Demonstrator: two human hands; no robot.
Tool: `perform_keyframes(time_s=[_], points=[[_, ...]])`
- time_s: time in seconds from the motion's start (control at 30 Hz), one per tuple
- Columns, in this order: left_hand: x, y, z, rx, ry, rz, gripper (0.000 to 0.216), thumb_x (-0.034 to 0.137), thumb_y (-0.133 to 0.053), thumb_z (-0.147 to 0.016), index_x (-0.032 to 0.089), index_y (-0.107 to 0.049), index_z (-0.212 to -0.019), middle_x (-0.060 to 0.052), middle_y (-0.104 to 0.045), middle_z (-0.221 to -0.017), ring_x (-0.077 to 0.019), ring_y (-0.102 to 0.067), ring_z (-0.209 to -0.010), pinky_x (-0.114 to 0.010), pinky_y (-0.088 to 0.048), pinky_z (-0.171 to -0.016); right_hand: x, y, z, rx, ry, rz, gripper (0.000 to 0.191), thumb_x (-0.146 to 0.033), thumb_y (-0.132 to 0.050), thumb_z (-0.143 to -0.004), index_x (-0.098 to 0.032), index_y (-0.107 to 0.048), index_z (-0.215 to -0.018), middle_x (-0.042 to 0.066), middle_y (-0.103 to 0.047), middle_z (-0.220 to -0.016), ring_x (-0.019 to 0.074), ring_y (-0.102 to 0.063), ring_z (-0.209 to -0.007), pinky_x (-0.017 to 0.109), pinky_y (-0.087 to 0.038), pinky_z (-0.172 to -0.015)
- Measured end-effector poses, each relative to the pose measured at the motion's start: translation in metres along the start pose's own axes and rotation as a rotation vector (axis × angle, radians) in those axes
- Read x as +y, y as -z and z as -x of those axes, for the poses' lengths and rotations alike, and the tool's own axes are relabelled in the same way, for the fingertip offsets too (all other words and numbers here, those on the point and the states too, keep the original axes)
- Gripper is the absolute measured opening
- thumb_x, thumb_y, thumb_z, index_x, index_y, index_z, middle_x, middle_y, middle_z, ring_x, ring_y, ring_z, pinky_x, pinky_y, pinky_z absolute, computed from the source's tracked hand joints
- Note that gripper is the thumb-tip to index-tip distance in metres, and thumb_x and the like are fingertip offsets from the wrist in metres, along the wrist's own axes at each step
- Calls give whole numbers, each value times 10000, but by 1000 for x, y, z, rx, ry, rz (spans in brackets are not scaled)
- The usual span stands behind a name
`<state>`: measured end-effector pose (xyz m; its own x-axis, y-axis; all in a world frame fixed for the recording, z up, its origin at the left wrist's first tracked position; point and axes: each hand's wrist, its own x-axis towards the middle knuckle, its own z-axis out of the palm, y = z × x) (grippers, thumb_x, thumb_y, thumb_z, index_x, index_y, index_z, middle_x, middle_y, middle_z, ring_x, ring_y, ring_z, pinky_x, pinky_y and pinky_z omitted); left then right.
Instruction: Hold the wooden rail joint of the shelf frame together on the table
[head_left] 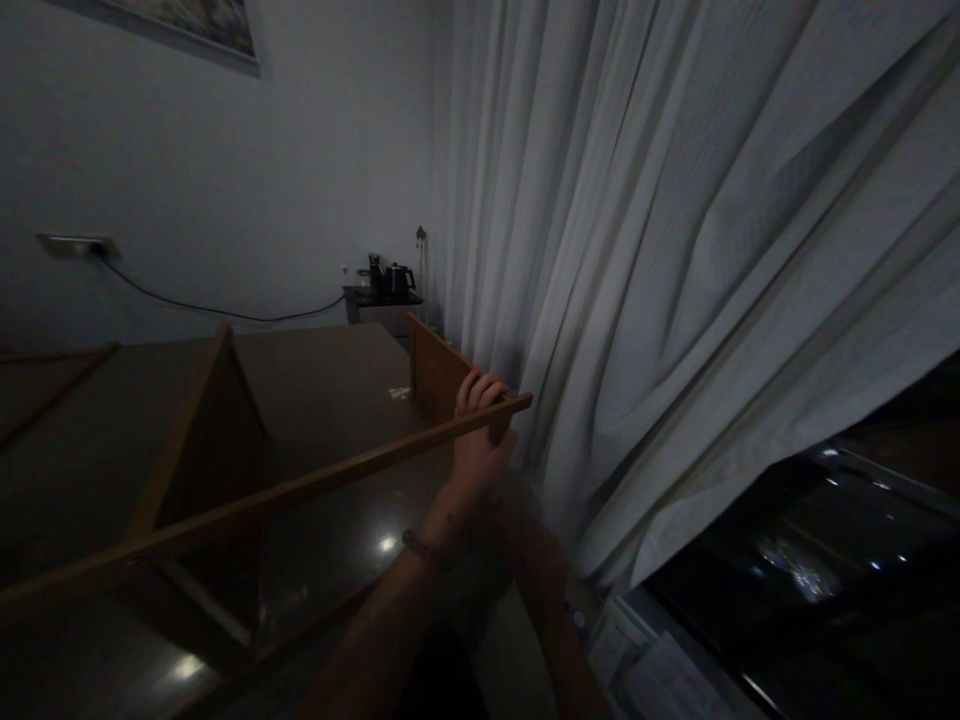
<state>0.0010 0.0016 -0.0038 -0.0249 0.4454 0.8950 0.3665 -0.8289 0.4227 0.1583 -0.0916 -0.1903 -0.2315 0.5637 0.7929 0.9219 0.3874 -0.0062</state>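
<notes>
My left hand [484, 425], with a bead bracelet at the wrist, has its fingers curled over the top edge of a long wooden board [300, 490]. The board is part of a wooden shelf unit [195, 450] lying over the dark glossy floor. The hand grips it close to its right end, next to the curtain. Lower and to the right, my right hand [534, 560] is smeared by motion beside the curtain's hem. Its fingers do not show.
A white curtain [675, 300] fills the right side, with a dark window [825, 540] under its lifted edge. A kettle [399, 280] stands on a small table in the far corner. A cable [225, 312] runs along the wall. Papers [660, 680] lie at the bottom right.
</notes>
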Motion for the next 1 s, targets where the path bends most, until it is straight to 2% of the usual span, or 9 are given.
perform_keyframes(time_s=[0.23,0.37,0.53,0.63,0.83,1.0], points=[[0,0,0,1,-1,-16,372,277,-551,-863,249,-473,-1226,-88,-539,-1287,-313,-331,-1431,-547,-312,-1176,-7,-3,-3,56,-73,32,294,-277,-476,-1046,-309,-737,-1177,21,-764,-846,165,-670,-726,313,-492,-785],[0,-1,0,1,-4,-11,379,259,-554,-859,246,-474,-1229,-90,-541,-1296,-311,-325,-1438,-543,-311,-1181,-8,-1,-4,74,-96,50,260,-273,-523,-1028,-326,-743,-1154,20,-758,-841,169,-654,-729,310,-450,-758],[-1,-1,1,-7,-3,-22,396,238,-562,-838,251,-476,-1225,-86,-550,-1297,-313,-322,-1443,-541,-304,-1186,-9,-4,-4,114,-156,38,211,-294,-570,-1005,-289,-775,-956,32,-738,-818,188,-642,-773,334,-416,-793],[-1,-1,1,5,-12,-11,403,231,-554,-833,254,-469,-1226,-86,-549,-1286,-317,-330,-1435,-550,-304,-1182,-9,-9,-4,115,-205,-8,274,-373,-573,-1000,-250,-743,-825,22,-708,-754,179,-627,-749,324,-426,-771],[3,-1,0,11,17,-6,418,188,-532,-796,250,-473,-1205,-73,-541,-1277,-299,-332,-1434,-545,-300,-1193,-22,-12,-8,92,-399,-157,473,-504,-441,-1034,-173,-658,-774,-8,-644,-682,143,-599,-652,300,-460,-703],[4,-1,-1,14,6,3,428,182,-538,-782,246,-474,-1200,-74,-538,-1276,-296,-322,-1435,-537,-295,-1195,-47,-4,-17,94,-659,-307,583,-496,-301,-1068,-154,-700,-814,36,-690,-687,152,-593,-603,256,-418,-575]])
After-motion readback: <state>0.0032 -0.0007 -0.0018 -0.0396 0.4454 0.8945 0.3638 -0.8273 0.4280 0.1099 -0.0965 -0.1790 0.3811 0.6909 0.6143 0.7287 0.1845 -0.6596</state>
